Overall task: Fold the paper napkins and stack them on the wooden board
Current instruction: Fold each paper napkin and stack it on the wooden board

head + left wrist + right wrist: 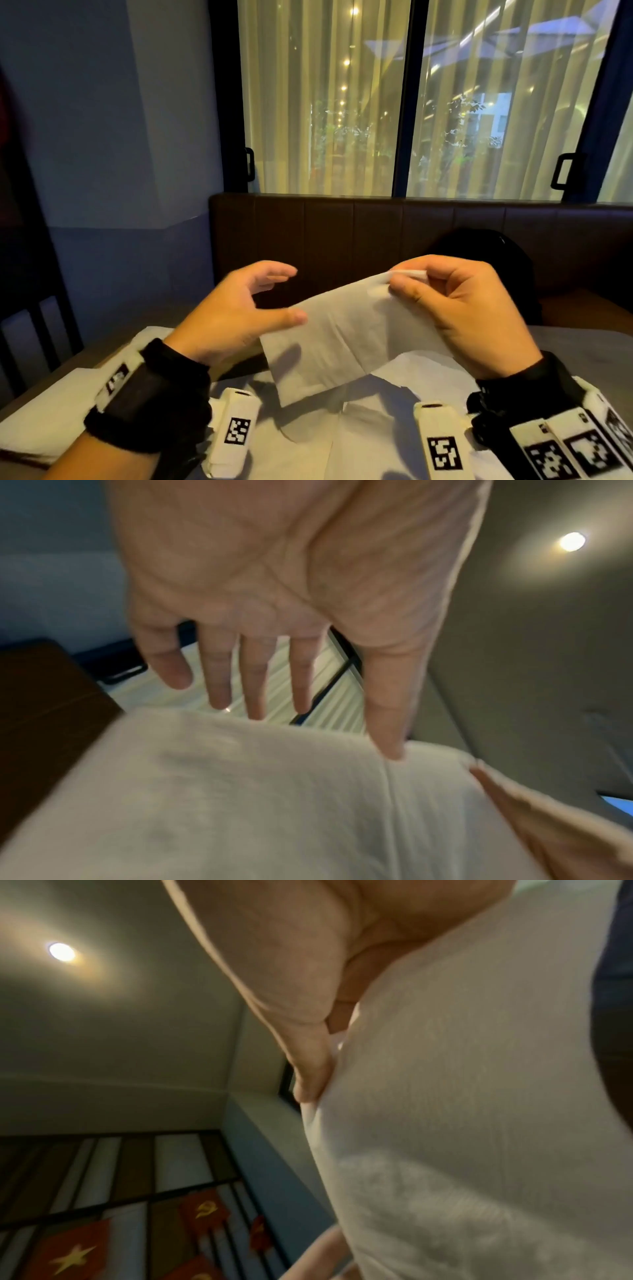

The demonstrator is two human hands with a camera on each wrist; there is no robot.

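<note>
Above the near edge of the table:
- Held item: one white paper napkin [329,335] is held in the air, partly unfolded, with crease lines visible; its lower corner hangs toward the sheets below.
- Right hand [469,308]: the upper right corner of the napkin is pinched between thumb and forefinger; the remaining fingers are curled behind the corner. In the right wrist view the paper is seen draped against the palm.
- Left hand [236,308]: the fingers are spread and only slightly bent, with nothing gripped. The thumb tip is seen at the left edge of the napkin; contact appears likely in the left wrist view, where the thumb [390,710] meets the paper edge, but it cannot be confirmed.
- Unfolded napkins [376,428]: further white sheets are laid flat at the near edge of the table [582,346], directly under the held napkin.
- Folded stack [48,411]: a white pile is seen at the near left corner, under the left wrist; the brown board [20,457] under it is visible only as a thin edge.
- Wrist bands: black straps with white marker blocks [236,431] are worn on both wrists.
- Background: a dark padded bench back [342,233] is set along the far edge, with a curtained window [325,102] behind it.
</note>
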